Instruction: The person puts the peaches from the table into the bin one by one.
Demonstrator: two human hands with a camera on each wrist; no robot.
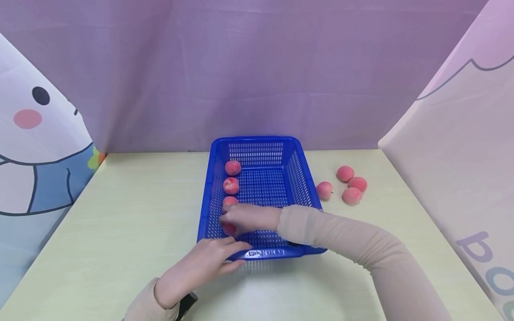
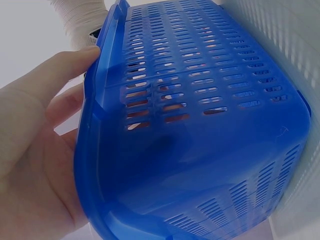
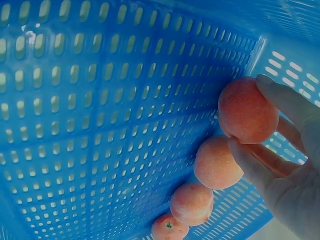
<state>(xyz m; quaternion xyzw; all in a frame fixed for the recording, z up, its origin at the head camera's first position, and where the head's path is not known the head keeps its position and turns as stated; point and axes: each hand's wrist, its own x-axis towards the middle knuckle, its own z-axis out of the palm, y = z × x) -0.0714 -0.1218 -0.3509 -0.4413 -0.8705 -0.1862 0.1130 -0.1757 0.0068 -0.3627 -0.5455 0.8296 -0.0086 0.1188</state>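
Note:
My right hand (image 1: 252,217) reaches into the blue plastic basket (image 1: 204,200) and pinches a peach (image 3: 248,110) between thumb and fingers, low in the near left corner. In the right wrist view, that peach sits at the end of a row, beside a second peach (image 3: 217,162), a third peach (image 3: 192,204) and a fourth peach (image 3: 170,228). The row runs along the basket's left wall. My left hand (image 1: 205,258) holds the near rim by its left corner, fingers over the edge and thumb outside; the left wrist view shows it against the rim (image 2: 87,150).
Outside the basket, to its right, one peach (image 1: 324,190) lies close to the wall. Farther right is a cluster of three: an upper peach (image 1: 345,174), a right peach (image 1: 358,183) and a lower peach (image 1: 352,195). Behind the pale table (image 1: 132,200) hangs a purple cloth (image 1: 257,76).

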